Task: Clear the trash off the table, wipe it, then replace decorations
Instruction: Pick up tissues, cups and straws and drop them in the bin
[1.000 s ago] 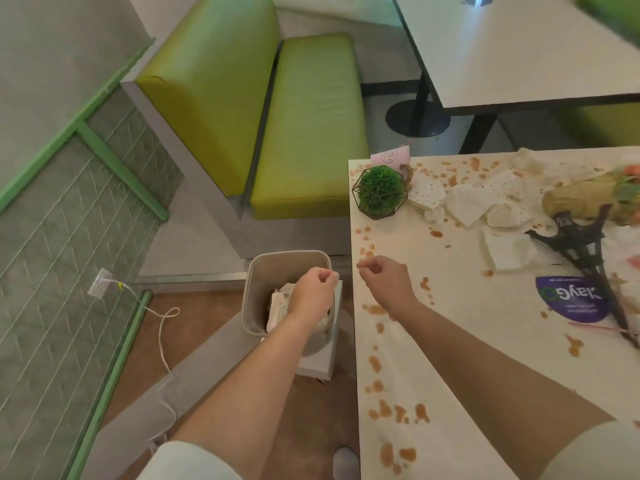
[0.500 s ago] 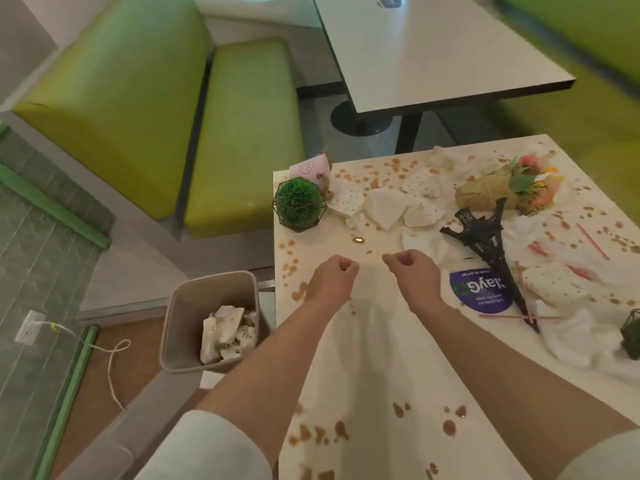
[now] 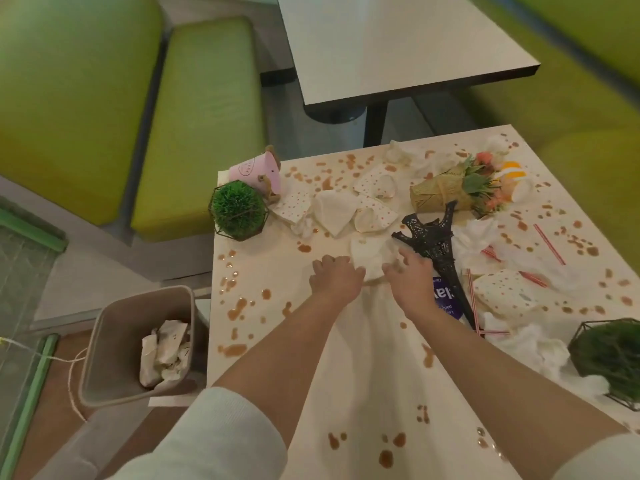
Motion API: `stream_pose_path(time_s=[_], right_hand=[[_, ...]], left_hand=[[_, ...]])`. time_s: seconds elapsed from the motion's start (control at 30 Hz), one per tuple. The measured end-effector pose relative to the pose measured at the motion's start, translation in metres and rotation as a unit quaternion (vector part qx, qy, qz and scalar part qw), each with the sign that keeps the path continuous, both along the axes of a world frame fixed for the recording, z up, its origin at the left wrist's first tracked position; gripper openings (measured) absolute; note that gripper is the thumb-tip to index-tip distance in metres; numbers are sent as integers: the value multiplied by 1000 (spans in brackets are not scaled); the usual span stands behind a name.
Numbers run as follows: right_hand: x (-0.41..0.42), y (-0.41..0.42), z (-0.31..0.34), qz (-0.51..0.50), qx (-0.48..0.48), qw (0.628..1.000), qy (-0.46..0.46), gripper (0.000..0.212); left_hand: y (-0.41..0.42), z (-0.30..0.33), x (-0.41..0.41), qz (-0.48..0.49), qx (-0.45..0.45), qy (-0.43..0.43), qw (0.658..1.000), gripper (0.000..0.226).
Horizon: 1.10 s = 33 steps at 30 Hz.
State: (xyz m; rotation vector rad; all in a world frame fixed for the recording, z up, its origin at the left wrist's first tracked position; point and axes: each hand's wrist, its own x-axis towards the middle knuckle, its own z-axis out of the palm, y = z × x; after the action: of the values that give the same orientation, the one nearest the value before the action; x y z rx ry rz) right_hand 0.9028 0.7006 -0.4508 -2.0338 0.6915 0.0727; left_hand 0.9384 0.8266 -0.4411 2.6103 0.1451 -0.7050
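A cream table [image 3: 273, 268] is spattered with brown stains and strewn with trash. A flat white napkin [image 3: 369, 256] lies at its middle. My left hand [image 3: 334, 280] rests at the napkin's left edge, fingers curled, thumb on the paper. My right hand [image 3: 410, 277] lies over its right edge with fingers spread. More crumpled and dotted napkins [image 3: 346, 211] lie beyond. A black tower model [image 3: 438, 244] lies on its side right of my right hand. A bouquet [image 3: 450, 190], a pink bucket [image 3: 256, 169] and a green ball plant [image 3: 239, 211] are further back.
A beige bin [image 3: 114, 327] holding crumpled paper stands on the floor left of the table. Red straws [image 3: 549, 244], a dotted napkin [image 3: 505, 296], tissues and a second green plant [image 3: 613, 355] crowd the right side. Green benches [image 3: 201, 109] and another table [image 3: 391, 39] stand beyond.
My left hand has left the bin and both hands have moved forward across the table onto the white napkin. My right hand's fingers have spread. My view has swung right.
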Motion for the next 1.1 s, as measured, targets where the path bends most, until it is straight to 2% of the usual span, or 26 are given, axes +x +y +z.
stream_pose_path(time_s=[0.13,0.23,0.37,0.43,0.53,0.6,0.67,0.8,0.9,1.03,1.1], right_hand=[[5,-8,-3,34,-10,999,13,50],[7,-11,-5,23,-12,1000,-2,46],[6,-9,-6,-37,33,998,-36,34],[5,-4,-4,-72,51,995,-55,25],[2,8,6,-85,61,992,-68,21],[-1,20,10,-81,80,991,-66,22],[-3,31,11,-80,121,987,-63,26],[-11,58,15,-41,188,980,-51,37],[-18,87,19,-19,203,977,-58,44],[-28,133,31,4,214,975,-61,73],[-32,158,35,33,217,974,-57,66]], left_hand=[[-19,-4,4,18,15,-17,1000,49],[-26,-6,6,40,9,-27,999,54],[-30,-1,3,106,-68,-44,991,50],[-28,1,1,140,-118,-55,981,40],[-16,3,-4,189,-210,-46,958,27],[-3,7,-10,225,-271,-44,935,26],[13,14,-18,232,-294,-61,925,29],[52,17,-32,240,-302,-97,918,39],[85,20,-42,260,-313,-97,908,35],[130,27,-56,292,-329,-121,890,29],[156,28,-62,312,-327,-134,882,31]])
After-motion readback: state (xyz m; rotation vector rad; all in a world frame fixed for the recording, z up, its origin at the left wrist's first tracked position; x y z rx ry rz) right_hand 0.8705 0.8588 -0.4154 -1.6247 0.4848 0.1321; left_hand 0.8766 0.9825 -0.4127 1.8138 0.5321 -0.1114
